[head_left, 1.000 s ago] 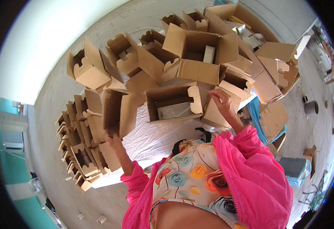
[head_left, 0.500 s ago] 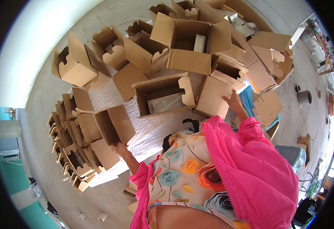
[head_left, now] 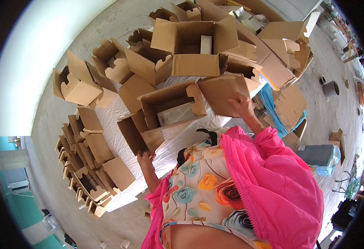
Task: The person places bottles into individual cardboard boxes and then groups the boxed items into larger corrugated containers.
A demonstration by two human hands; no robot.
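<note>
My left hand [head_left: 147, 161] grips the near edge of a small open cardboard box [head_left: 151, 137], which is tilted close beside the middle box. With its fingers curled round the edge, my right hand [head_left: 242, 106] holds a brown cardboard piece [head_left: 220, 94] that looks like a box side or flap; how it joins the box behind is hidden. Between my hands stands an open cardboard box [head_left: 148, 108] with a cut-out end. Inside it lies a pale carton [head_left: 174, 114], partly under clear wrapping. A white sheet [head_left: 178, 143] spreads beneath the boxes.
Nested cardboard boxes [head_left: 94, 143] stand in rows at the left. More open boxes crowd the far side, including a large one [head_left: 196, 37] holding a white carton [head_left: 206, 44]. A blue plastic bag [head_left: 269, 108] lies at the right, and a grey bucket [head_left: 330, 89] stands on the floor.
My left hand has moved the small box to the right, up against the middle box. The cardboard at my right hand has shifted left and turned, and that hand now grasps its edge.
</note>
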